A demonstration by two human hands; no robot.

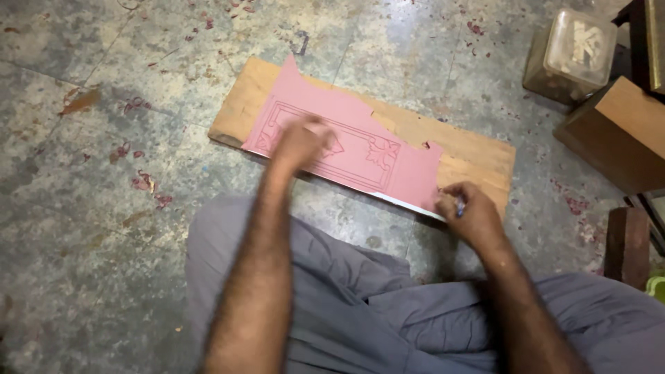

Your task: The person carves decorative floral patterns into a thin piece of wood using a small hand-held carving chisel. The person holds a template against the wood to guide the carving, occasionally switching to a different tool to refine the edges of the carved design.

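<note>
A pink sheet (360, 142) with a drawn frame and leaf pattern lies on a wooden board (471, 149) on the floor. My left hand (303, 140) rests on the middle of the pink sheet, blurred, fingers pressed down on it. My right hand (465, 211) sits at the sheet's lower right corner, closed around a small blue pen (459, 206) whose tip points at the sheet's edge. My legs in grey trousers (360, 298) fill the lower part of the view.
A clear plastic jar (571, 55) stands at the upper right beside a wooden box (616, 131). A dark wooden block (627, 242) stands at the right edge. The stone floor (104, 173) is stained with red flecks.
</note>
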